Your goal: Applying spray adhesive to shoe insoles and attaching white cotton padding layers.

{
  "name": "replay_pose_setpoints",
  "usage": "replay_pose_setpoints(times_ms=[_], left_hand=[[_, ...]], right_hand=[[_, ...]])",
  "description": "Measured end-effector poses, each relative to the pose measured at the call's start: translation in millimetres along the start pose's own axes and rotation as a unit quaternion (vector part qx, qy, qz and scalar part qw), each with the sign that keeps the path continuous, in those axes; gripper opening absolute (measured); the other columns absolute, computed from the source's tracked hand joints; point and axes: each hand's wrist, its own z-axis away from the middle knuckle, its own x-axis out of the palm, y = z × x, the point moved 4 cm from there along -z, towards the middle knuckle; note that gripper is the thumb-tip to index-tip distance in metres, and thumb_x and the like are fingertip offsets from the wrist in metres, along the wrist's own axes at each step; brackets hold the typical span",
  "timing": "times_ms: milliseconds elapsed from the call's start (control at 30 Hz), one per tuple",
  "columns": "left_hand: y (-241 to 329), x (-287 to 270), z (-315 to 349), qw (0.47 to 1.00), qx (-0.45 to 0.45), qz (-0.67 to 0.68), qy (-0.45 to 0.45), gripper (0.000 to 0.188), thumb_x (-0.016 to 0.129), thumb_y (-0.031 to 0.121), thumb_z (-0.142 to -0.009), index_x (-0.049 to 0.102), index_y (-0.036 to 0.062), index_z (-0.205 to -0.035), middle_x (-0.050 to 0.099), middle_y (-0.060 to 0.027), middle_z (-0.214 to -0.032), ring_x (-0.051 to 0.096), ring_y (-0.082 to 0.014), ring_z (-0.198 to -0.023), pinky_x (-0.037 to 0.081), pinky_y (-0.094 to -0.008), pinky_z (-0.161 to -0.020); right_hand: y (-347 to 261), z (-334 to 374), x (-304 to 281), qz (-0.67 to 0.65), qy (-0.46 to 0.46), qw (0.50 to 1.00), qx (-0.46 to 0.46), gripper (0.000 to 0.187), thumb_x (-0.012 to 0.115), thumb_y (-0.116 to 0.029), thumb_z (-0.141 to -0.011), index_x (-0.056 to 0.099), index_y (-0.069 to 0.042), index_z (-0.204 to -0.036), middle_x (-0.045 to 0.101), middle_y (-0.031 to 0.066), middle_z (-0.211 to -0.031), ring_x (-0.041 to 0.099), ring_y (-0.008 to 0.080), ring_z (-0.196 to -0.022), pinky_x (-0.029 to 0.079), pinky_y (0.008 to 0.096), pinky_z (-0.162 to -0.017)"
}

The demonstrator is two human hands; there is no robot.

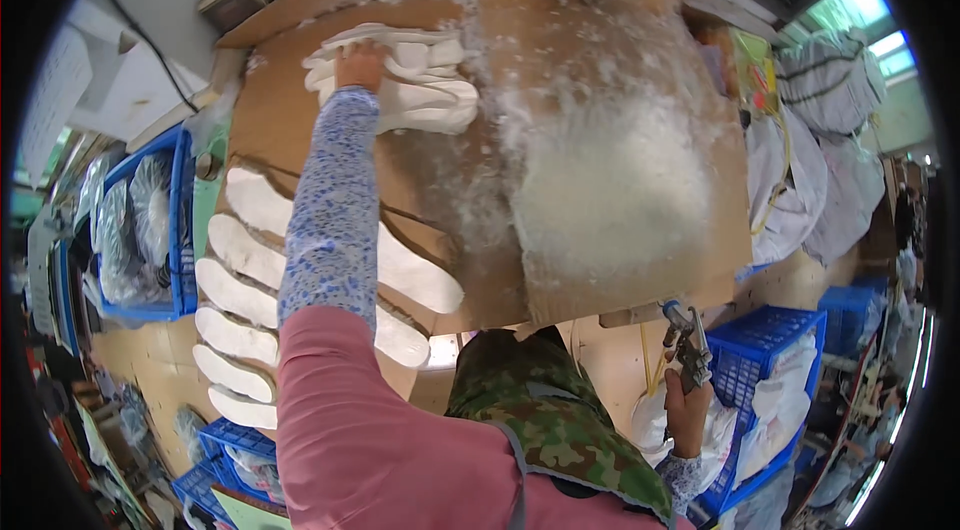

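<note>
At the far left of the cardboard-covered table, my left hand (pixel 361 67) reaches onto a pile of white insoles (pixel 430 102). Its fingers curl over one of the upper insoles, and the fingertips are partly hidden. Low on the right, beyond the table's front edge, my right hand (pixel 688 410) is closed around the handle of a metal spray gun (pixel 688 345) with a blue fitting. Beneath my left arm, a row of white insoles (pixel 245 252) fans out along the table's left side; my sleeve covers the middle of some.
White residue coats the cardboard (pixel 620 190) right of the insoles. Blue crates (pixel 150 230) with plastic-wrapped goods stand at the left, and another blue crate (pixel 765 380) stands beside my right hand. White sacks (pixel 785 180) lean against the table's right side. A dark cable (pixel 140 25) hangs at the back left.
</note>
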Motion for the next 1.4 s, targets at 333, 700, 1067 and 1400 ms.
replay_pose_setpoints(times_ms=[333, 700, 1067, 1400], left_hand=[[185, -186, 51, 0.907, 0.136, 0.333, 0.220, 0.024, 0.049, 0.011, -0.091, 0.058, 0.0040, -0.111, 0.065, -0.0207, -0.090, 0.065, -0.0402, -0.072, 0.051, -0.0492, -0.063], [447, -217, 192, 0.901, 0.116, 0.417, -0.032, 0.039, 0.058, 0.012, -0.085, 0.055, 0.0028, -0.122, 0.057, -0.0209, -0.117, 0.060, -0.0349, -0.103, 0.052, -0.0476, -0.082], [433, -201, 156, 0.903, 0.184, 0.387, 0.023, 0.041, 0.058, 0.008, -0.082, 0.058, 0.0060, -0.123, 0.054, -0.0126, -0.128, 0.048, -0.0314, -0.122, 0.035, -0.0463, -0.106], [455, -179, 166, 0.910, 0.153, 0.384, -0.022, 0.063, 0.065, 0.025, -0.081, 0.045, 0.0066, -0.138, 0.041, -0.0162, -0.141, 0.035, -0.0329, -0.134, 0.018, -0.0605, -0.112]], right_hand=[[39, -57, -31, 0.021, -0.027, 0.995, -0.096, 0.020, 0.062, -0.007, -0.087, 0.062, 0.003, -0.105, 0.049, 0.0082, -0.065, 0.040, 0.0154, -0.058, 0.035, 0.0348, -0.052], [82, -110, -75, -0.076, -0.089, 0.989, -0.092, 0.024, 0.062, -0.004, -0.088, 0.060, 0.002, -0.111, 0.050, 0.0069, -0.069, 0.045, 0.0168, -0.061, 0.040, 0.0315, -0.058], [78, -136, -83, -0.062, -0.130, 0.984, -0.105, 0.028, 0.063, -0.005, -0.088, 0.058, 0.002, -0.114, 0.066, 0.0170, -0.093, 0.064, 0.0276, -0.079, 0.049, 0.0330, -0.074], [65, -126, -75, -0.077, -0.132, 0.988, -0.007, 0.024, 0.061, -0.002, -0.088, 0.061, 0.001, -0.112, 0.066, 0.0124, -0.089, 0.057, 0.0155, -0.075, 0.046, 0.0282, -0.069]])
